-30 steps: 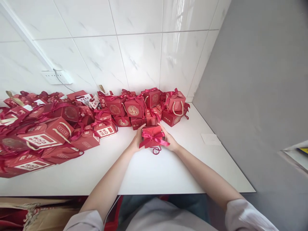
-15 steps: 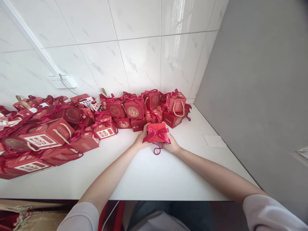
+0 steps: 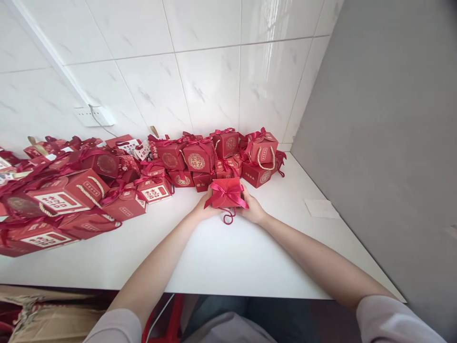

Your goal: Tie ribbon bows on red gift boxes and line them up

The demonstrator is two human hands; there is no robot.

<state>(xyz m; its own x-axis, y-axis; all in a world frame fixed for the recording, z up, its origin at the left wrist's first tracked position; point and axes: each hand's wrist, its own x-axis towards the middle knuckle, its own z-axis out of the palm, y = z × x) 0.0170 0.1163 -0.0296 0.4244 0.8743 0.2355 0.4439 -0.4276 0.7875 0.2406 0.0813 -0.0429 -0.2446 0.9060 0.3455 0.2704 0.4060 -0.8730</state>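
One red box, bow uppermost, clasped from both sides between curled fingers of left hand and right hand, equally near each; pile of boxes just beyond fingertips, on table.

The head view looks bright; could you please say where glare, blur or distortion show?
In the head view, light is even; glare streaks the tiled wall at top right; wide-angle stretch distorts the boxes at far left; the red box between the left hand and right hand is sharp, casting only a faint shadow on the table.
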